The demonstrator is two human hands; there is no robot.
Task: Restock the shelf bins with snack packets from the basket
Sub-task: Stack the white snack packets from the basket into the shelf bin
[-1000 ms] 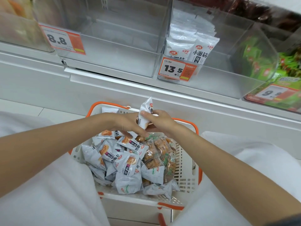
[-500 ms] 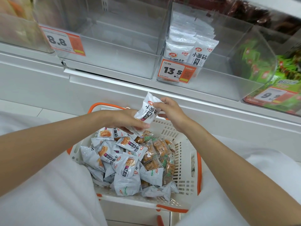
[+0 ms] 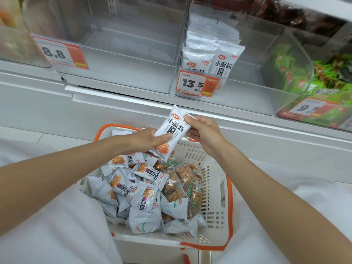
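**Two hands hold one white snack packet over the basket**

The left hand [image 3: 148, 139] wraps its fingers round the bottom end of a white packet [image 3: 172, 128]. Its thumb lies flat across the front. The right hand [image 3: 204, 131] pinches the top corner of the same packet between its thumb and curled fingers. The packet is smooth, shiny and long, with big black letters and an orange food picture low down. It stands tilted in the air, just above the back edge of the basket [image 3: 216, 166] and below the shelf.

The basket is cream plastic with little holes in its walls and an orange rim. Inside lies a loose pile of puffy white packets [image 3: 133, 193]. Beside them lie crinkly see-through packets [image 3: 181, 180] with brown snacks inside.

On the shelf sits a clear plastic bin [image 3: 247, 98] with an orange price tag [image 3: 198, 83]. White packets like the held one stand in a row [image 3: 215, 54] at its left side. Farther right are blurry green packs [image 3: 327, 77], maybe in another bin.
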